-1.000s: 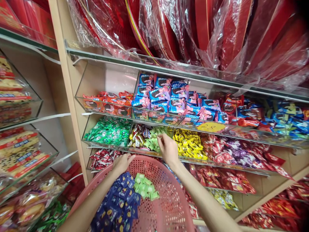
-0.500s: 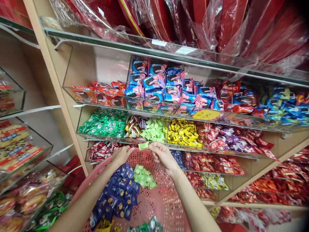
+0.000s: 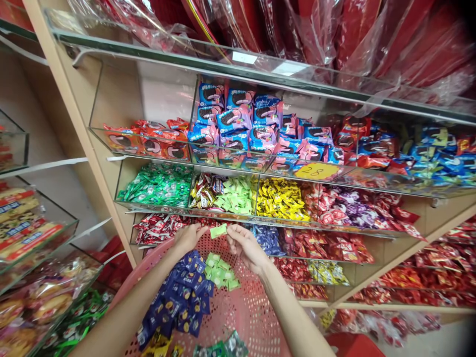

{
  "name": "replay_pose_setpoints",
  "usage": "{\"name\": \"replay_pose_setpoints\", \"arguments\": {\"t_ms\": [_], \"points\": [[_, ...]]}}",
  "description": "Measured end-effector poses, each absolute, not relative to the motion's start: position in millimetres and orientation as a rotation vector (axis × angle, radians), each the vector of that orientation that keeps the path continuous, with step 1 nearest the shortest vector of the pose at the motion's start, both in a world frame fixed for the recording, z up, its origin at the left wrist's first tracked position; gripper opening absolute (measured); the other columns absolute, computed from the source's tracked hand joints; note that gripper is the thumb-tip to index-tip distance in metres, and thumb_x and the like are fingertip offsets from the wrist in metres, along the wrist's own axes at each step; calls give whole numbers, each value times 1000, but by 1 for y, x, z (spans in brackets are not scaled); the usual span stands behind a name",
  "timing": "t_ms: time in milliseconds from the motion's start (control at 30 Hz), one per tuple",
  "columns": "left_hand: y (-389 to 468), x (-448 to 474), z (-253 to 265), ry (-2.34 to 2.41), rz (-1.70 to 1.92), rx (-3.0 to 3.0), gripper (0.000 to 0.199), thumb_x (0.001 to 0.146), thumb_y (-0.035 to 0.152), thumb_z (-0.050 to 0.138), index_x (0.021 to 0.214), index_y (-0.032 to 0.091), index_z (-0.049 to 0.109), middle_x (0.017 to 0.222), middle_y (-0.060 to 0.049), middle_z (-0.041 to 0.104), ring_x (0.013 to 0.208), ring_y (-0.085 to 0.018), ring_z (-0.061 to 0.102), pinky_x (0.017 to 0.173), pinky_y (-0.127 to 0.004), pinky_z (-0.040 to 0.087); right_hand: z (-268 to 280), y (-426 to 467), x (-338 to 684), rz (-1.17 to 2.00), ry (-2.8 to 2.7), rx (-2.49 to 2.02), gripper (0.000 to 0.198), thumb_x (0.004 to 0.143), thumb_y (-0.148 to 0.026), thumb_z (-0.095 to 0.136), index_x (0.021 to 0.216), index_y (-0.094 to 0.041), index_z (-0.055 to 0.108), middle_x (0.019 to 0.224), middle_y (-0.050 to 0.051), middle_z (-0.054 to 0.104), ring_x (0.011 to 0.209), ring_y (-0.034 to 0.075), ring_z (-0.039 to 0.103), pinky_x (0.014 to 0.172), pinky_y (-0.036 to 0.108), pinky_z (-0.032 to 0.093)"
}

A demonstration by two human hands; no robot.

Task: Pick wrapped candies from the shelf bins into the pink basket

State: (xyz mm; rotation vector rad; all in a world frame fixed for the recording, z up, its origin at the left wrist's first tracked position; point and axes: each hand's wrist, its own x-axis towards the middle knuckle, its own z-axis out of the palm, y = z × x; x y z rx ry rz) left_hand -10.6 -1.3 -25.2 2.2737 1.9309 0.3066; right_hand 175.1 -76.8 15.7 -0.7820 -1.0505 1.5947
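A small light-green candy packet [image 3: 218,231] is stretched between my two hands above the far rim of a pink perforated plastic basket [image 3: 256,307]. My right hand [image 3: 247,248] pinches its right end between thumb and forefinger. My left hand [image 3: 189,238] is closed, its fingertips at the packet's left end. Inside the basket lie dark-blue candy packets [image 3: 182,292], a small pile of light-green packets [image 3: 220,271], some yellow packets [image 3: 158,346] and dark-green packets [image 3: 223,347]. My forearms cover parts of the basket's sides.
Ahead, glass-fronted shelves hold green candies [image 3: 158,186], light-green candies [image 3: 236,195], yellow candies [image 3: 280,200] and blue-pink cookie packs [image 3: 234,121]. A yellow price tag [image 3: 316,171] reads 28. Wooden posts [image 3: 80,134] and side shelves with packaged snacks [image 3: 29,218] stand left.
The light-green packet and both hands have shifted slightly left in view, and the packet's left end appears closer to my left fingertips. The whole shelf view has shifted slightly too.
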Motion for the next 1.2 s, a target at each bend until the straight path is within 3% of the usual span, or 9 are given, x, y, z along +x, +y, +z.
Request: {"name": "replay_pose_setpoints", "arguments": {"t_ms": [200,300,533,933,1200], "points": [[-2,-7,-22,1919,307,2258,51,83,57,21,86,23,59,88,-7,68,83,-23,61,65,-28,39,16,-81,172,1549,-1148,-797,32,66,-40,67,82,-16,53,66,0,63,57,9,59,55,20,45],[-2,-6,-22,1924,299,2257,49,83,56,23,88,23,59,89,-7,67,83,-23,61,65,-28,39,12,-80,169,1426,-1216,-795,28,66,-36,68,78,-15,56,66,1,63,62,11,61,63,26,49],[1,-5,-25,1933,292,2272,48,83,56,24,87,23,59,87,-7,67,83,-24,62,66,-29,39,-1,-76,166,1051,-1428,-855,15,70,-29,64,79,-18,58,68,-2,60,60,10,55,59,22,44],[1,-3,-26,1920,297,2281,51,83,57,22,88,23,59,89,-7,67,84,-24,61,65,-29,40,-7,-75,171,895,-1532,-874,14,74,-28,59,83,-18,57,76,0,60,64,9,54,61,21,44],[2,-3,-27,1920,292,2289,51,83,57,22,91,23,59,89,-8,67,83,-25,61,64,-30,40,-10,-72,174,816,-1641,-960,14,77,-30,54,80,-17,56,71,0,58,62,10,51,60,21,42]]}}
